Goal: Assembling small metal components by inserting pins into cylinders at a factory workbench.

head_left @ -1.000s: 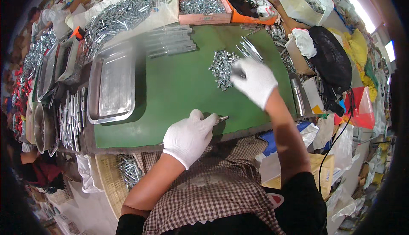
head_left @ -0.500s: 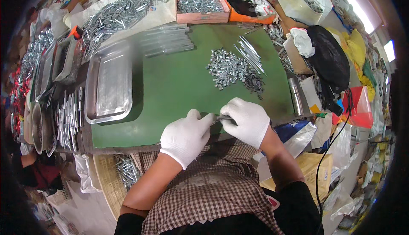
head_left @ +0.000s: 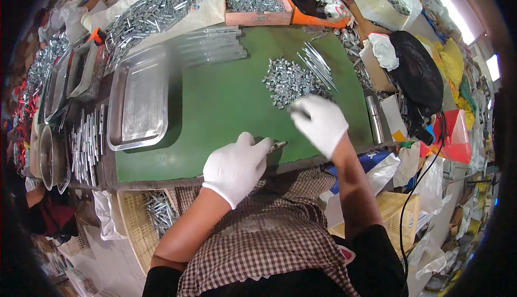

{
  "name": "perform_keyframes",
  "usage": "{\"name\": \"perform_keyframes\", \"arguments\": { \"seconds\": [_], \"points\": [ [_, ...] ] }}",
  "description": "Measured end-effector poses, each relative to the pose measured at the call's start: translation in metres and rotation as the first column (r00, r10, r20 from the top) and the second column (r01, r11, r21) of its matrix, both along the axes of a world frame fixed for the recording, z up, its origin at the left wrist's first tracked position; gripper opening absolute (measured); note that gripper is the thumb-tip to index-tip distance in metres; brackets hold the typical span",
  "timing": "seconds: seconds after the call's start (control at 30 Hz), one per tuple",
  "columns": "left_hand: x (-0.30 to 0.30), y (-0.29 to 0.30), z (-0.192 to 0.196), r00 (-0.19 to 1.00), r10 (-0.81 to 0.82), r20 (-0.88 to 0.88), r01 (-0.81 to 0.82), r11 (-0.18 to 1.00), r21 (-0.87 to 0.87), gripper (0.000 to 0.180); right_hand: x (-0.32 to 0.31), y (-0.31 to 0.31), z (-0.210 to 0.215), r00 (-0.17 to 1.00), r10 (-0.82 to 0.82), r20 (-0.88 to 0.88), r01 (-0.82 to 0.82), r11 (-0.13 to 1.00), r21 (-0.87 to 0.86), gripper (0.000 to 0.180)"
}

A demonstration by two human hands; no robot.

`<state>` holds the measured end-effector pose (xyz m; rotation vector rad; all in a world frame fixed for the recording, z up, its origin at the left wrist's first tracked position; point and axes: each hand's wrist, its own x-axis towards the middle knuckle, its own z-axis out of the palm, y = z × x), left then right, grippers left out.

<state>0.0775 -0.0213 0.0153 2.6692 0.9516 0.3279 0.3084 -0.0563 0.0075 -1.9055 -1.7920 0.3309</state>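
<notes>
My left hand (head_left: pixel 234 167), in a white knit glove, is closed around a slim metal rod (head_left: pixel 278 145) near the front edge of the green mat. One silvery end pokes out past the thumb; the glove hides most of the rest. My right hand (head_left: pixel 321 124), also gloved, hovers just in front of a heap of small metal sleeves (head_left: pixel 288 83). Its fingers are curled and smeared by motion, so whether anything is in them cannot be made out. Beyond it lie several thin shiny rods (head_left: pixel 318 65). The small dark pins are mostly hidden behind this hand.
The green mat (head_left: pixel 221 103) covers the bench. A steel tray (head_left: pixel 138 97) stands on its left, near clear tubes (head_left: pixel 212 45). Metal rods (head_left: pixel 90 146) lie farther left. At the back are a pink box (head_left: pixel 256 19) of small parts and an orange tray (head_left: pixel 318 22). A metal cylinder (head_left: pixel 375 119) lies right.
My right hand has left the rod's end and moved up and right to the sleeves and dark pins. My left hand keeps its hold on the rod in nearly the same place.
</notes>
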Motion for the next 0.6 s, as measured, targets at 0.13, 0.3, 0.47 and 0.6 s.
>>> {"name": "perform_keyframes", "arguments": {
  "seconds": [0.13, 0.3, 0.47, 0.6],
  "points": [
    [0.001, 0.001, 0.001, 1.0, 0.006, -0.011, -0.007, 1.0, -0.027, 0.023, 0.006, 0.028, -0.008, 0.984, -0.17, 0.058, 0.172, 0.985, -0.018, 0.021],
    [0.0, 0.0, 0.0, 1.0, 0.007, 0.002, -0.007, 0.999, -0.045, 0.023, -0.002, 0.015, -0.006, 0.972, -0.18, 0.152, 0.198, 0.973, -0.118, 0.022],
    [0.0, 0.001, 0.001, 1.0, 0.013, -0.013, -0.013, 0.999, -0.039, 0.023, -0.013, -0.005, 0.001, 0.996, -0.087, 0.034, 0.089, 0.992, -0.089, 0.018],
    [0.001, 0.003, 0.0, 1.0, 0.002, -0.006, -0.002, 0.998, -0.057, 0.023, -0.026, -0.031, -0.001, 0.971, 0.121, -0.206, -0.12, 0.993, 0.017, 0.013]
  ]
}}
